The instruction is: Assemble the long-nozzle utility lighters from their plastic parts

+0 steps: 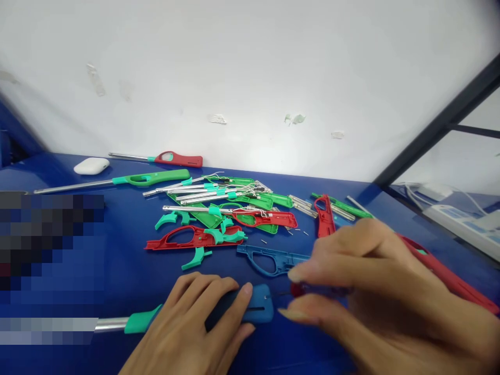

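Note:
A blue gas lighter [261,304] with a teal collar and metal tube lies on the table at the front. My left hand [199,317] is closed over its handle and presses it down, hiding the middle part. Between the thumb and fingers of my right hand [375,291] is a small screwdriver with a red part [297,289] by its thin shaft. Its tip points left at the screw hole near the end of the lighter's handle; whether it touches is too blurred to tell. Just behind lies an empty blue half-shell [273,260].
Opened red and green lighter shells with metal tubes [195,209], teal triggers [197,259] and loose screws are spread behind my hands. Whole lighters, red [179,159] and green [160,177], lie back left beside a white case [91,166]. A power strip [464,229] is at right.

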`<state>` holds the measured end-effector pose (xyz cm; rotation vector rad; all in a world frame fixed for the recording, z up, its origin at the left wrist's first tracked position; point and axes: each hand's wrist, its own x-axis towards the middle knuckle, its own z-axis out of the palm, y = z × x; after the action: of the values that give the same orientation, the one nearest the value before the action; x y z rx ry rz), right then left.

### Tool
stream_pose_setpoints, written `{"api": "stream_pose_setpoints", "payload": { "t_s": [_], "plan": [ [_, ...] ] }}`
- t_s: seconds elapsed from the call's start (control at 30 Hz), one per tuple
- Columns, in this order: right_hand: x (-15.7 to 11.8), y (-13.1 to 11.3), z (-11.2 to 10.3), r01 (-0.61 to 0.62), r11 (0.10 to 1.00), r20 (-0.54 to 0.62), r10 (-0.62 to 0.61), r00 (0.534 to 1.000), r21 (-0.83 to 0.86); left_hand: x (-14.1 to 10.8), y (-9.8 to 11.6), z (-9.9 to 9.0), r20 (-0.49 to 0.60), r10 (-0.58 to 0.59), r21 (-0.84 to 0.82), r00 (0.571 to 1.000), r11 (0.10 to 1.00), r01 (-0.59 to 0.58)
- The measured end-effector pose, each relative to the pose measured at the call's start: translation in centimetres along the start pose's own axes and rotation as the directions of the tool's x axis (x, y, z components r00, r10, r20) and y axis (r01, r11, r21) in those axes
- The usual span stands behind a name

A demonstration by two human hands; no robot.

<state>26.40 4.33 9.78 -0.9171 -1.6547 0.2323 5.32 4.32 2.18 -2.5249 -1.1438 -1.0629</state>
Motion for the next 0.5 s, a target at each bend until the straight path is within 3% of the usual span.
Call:
{"api": "stream_pose_setpoints", "payload": {
  "t_s": [0.13,0.2,0.3,0.4,0.5],
  "plan": [
    [0.1,-0.1,-0.5,0.024,1.0,0.137,-0.022,0.99,-0.016,0.7,0.1,-0.6,-0.039,0.029,0.018,0.999,0.999,-0.028],
    [0.0,-0.2,-0.6,-0.014,0.999,0.119,0.011,0.993,0.03,0.8,0.2,-0.7,-0.028,0.021,0.015,0.999,1.0,-0.02],
    [0.1,-0.1,-0.7,-0.01,0.999,0.041,0.012,0.999,-0.052,0.6,0.2,-0.8,-0.023,-0.003,0.014,1.0,1.0,0.003],
    [0.3,0.2,-0.8,0.072,0.986,0.097,-0.057,0.994,-0.153,0.7,-0.1,-0.9,-0.01,0.046,0.031,0.999,0.998,-0.046],
    [0.0,0.7,-0.8,0.091,0.986,0.14,-0.072,0.988,-0.14,0.9,-0.3,-1.2,0.032,0.055,0.015,0.998,0.998,-0.055]
  ]
}}
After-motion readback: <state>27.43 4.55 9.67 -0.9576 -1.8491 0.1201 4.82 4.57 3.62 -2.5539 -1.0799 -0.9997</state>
